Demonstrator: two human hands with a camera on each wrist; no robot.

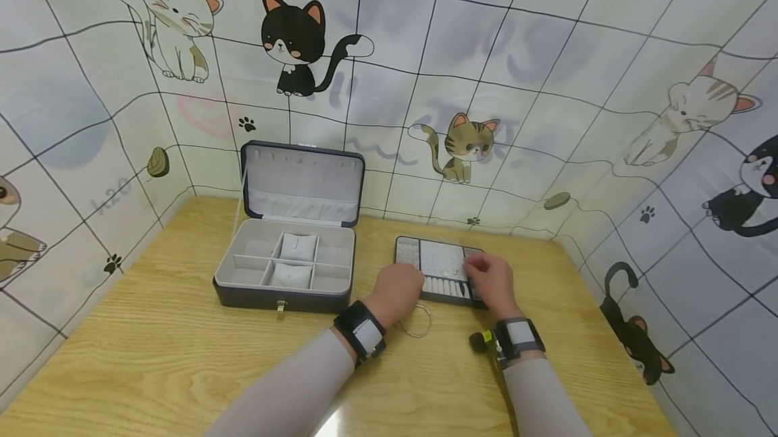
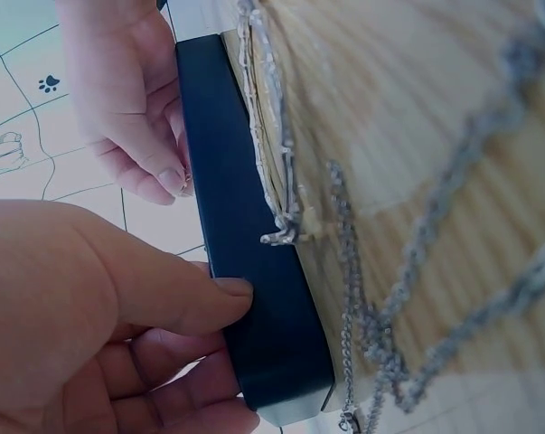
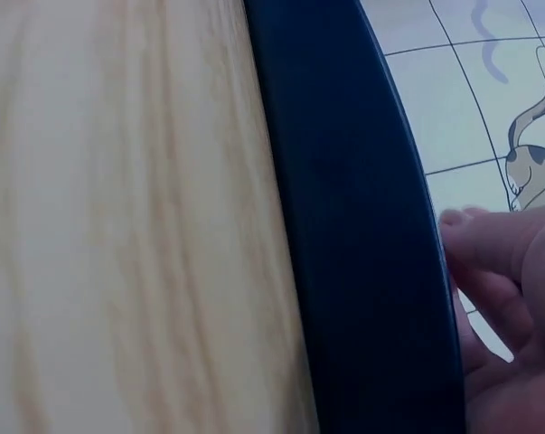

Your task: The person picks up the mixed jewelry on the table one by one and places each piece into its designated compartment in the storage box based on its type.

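Note:
My left hand (image 1: 396,294) grips the front left corner of a dark blue jewelry tray (image 1: 446,297), its thumb (image 2: 231,294) on the front wall in the left wrist view. My right hand (image 1: 494,281) is over the tray's right side, thumb and finger together. Between those fingertips the left wrist view shows a small shiny piece of jewelry (image 2: 187,184), its kind too small to make out. The tray has a dotted white pad (image 1: 442,258) and a row of ring rolls (image 1: 442,286). In the right wrist view the thumb (image 3: 462,226) is at the tray's rim.
Left of the tray stands an open jewelry box (image 1: 282,299) with two white cushions (image 1: 299,246) inside, its lid (image 1: 302,180) raised. A thin bangle (image 1: 429,329) lies in front of the tray. Silver chains (image 2: 380,344) lie near my left hand. Cat-print curtains enclose the wooden table (image 1: 152,356).

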